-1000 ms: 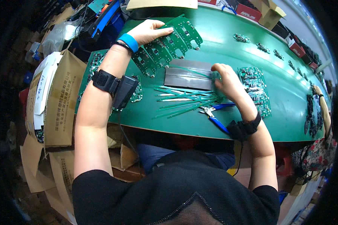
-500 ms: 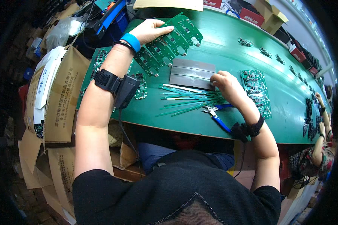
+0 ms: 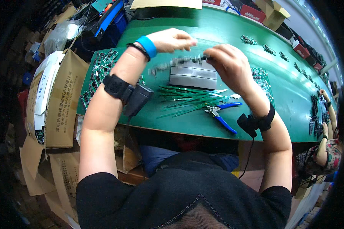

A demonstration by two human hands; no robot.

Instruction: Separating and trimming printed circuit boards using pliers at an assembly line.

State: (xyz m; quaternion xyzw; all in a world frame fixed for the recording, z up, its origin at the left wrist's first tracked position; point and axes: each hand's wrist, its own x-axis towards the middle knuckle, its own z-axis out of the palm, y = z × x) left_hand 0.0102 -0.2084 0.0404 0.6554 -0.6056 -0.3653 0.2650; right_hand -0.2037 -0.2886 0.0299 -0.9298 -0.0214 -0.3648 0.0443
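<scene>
Over the green table (image 3: pixel 218 28), just above a grey block (image 3: pixel 193 75), we see a green circuit board (image 3: pixel 176 62), blurry and turned so that mostly its thin edge shows. The right hand (image 3: pixel 229 61) pinches its right end, thumb and fingers closed on it. The left hand (image 3: pixel 172 41) is up over the board, a little apart from it. Its fingers are half bent; we cannot tell if the tips meet. Nearer to us than the block, thin green strips (image 3: pixel 187 100) lie in a messy heap, with blue-handled cutters (image 3: pixel 214 110) beside them. More boards (image 3: pixel 99 70) lie on the left, near a big cardboard box (image 3: pixel 61 103). Far to the right, we see another person's hand (image 3: pixel 323 94).
</scene>
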